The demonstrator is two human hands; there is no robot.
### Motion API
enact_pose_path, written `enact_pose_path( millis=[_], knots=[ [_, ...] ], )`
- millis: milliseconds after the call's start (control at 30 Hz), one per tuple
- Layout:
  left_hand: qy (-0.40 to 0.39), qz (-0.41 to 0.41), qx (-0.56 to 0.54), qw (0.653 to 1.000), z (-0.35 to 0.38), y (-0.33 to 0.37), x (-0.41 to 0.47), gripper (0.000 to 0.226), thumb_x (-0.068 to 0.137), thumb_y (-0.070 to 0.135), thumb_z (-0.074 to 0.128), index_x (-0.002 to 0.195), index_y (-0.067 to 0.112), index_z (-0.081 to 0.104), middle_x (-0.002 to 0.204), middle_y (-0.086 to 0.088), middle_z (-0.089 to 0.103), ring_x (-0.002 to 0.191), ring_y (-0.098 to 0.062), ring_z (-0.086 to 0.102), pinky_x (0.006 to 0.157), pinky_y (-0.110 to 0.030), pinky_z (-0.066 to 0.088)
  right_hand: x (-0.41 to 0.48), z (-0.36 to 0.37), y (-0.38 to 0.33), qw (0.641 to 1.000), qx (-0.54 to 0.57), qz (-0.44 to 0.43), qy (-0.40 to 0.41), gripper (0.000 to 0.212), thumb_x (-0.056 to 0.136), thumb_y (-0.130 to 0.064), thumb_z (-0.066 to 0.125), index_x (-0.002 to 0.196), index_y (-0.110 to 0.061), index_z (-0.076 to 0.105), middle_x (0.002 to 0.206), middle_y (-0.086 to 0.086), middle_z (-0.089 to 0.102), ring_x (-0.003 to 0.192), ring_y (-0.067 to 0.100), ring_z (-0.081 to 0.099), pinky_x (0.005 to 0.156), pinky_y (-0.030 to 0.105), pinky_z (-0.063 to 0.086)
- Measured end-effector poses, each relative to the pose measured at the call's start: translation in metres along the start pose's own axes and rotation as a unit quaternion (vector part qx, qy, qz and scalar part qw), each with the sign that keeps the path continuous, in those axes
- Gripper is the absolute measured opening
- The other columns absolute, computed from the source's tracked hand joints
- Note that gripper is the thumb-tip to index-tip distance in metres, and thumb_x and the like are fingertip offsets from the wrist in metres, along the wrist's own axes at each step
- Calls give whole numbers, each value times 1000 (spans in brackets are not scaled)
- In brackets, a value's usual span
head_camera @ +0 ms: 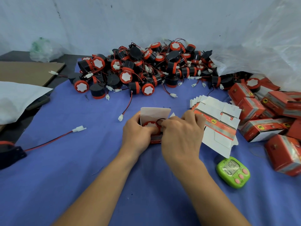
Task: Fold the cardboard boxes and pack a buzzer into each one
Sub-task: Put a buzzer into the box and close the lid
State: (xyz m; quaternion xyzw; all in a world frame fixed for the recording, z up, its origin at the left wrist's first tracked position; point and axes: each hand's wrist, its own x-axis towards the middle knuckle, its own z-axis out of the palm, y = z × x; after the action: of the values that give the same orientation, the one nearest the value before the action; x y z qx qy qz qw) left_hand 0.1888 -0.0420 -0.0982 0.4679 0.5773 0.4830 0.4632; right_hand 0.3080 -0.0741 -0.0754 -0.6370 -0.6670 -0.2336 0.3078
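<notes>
Forearms converge forward; the left hand (136,132) curls its fingers (144,130) in a grip, the right hand (180,137) pinches, knuckles up, just beside them.

Held box (154,114) mostly behind left hand (136,132), right hand (180,136), stray buzzer (9,154) cut by frame edge

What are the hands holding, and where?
The left hand grips the small red-and-white cardboard box by its left side; the right hand pinches the buzzer's black wire.

Bare blue desk (97,185) opens toward the near left edge; a buzzer pile (138,67) blocks the far side, while flat cartons (216,128), closed boxes (260,129) and a green timer (232,172) crowd the right.
</notes>
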Motion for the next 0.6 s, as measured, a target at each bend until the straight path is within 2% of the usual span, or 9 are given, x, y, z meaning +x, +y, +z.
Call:
enact_pose_path(
  millis=[133, 233, 333, 433, 533, 600],
  knots=[
    [10, 4, 10, 1000, 3, 1, 1, 33, 62, 20, 69, 92, 31, 75, 90, 9, 79, 89, -16, 75, 83, -49, 62, 0, 1, 13, 998, 39, -4, 52, 22, 74, -6, 66, 55, -16, 63, 57, -4, 55, 72, 26, 43, 77, 37, 32],
    [15, 19, 20, 1000, 4, 0, -1, 27, 66, 23, 67, 91, 32, 73, 89, 11, 78, 88, -13, 74, 83, -48, 61, -1, 3, 16, 996, 69, -28, -43, 19, 72, -1, 73, 59, -15, 68, 61, 0, 54, 65, 28, 47, 64, 39, 41],
    [24, 34, 31, 999, 5, -1, -1, 25, 74, 19, 70, 96, 30, 73, 91, 13, 77, 89, -10, 73, 84, -45, 61, -1, 0, 9, 987, 72, -4, -143, 19, 69, 4, 78, 64, -13, 71, 64, 3, 54, 56, 29, 50, 54, 32, 31],
    [24, 35, 30, 999, 5, -2, 0, 27, 80, 12, 72, 99, 30, 73, 94, 13, 77, 92, -10, 73, 86, -44, 61, 1, -6, 7, 981, 13, 28, -189, 17, 87, -9, 66, 89, -26, 70, 78, -5, 46, 59, 24, 47, 50, 26, 17],
    [29, 38, 30, 998, 5, -3, 0, 28, 80, 10, 72, 100, 31, 73, 94, 14, 77, 92, -9, 72, 86, -41, 61, 1, -12, 12, 965, 6, 19, -262, 26, 92, -12, 56, 106, -32, 62, 89, -6, 37, 63, 24, 44, 48, 29, 19],
    [30, 40, 31, 998, 5, -4, 1, 28, 80, 10, 72, 100, 31, 73, 94, 14, 77, 92, -8, 72, 85, -39, 60, 1, -16, 16, 955, 29, -1, -294, 31, 92, -9, 53, 111, -32, 61, 88, -6, 32, 65, 27, 46, 52, 32, 25]
  ],
)
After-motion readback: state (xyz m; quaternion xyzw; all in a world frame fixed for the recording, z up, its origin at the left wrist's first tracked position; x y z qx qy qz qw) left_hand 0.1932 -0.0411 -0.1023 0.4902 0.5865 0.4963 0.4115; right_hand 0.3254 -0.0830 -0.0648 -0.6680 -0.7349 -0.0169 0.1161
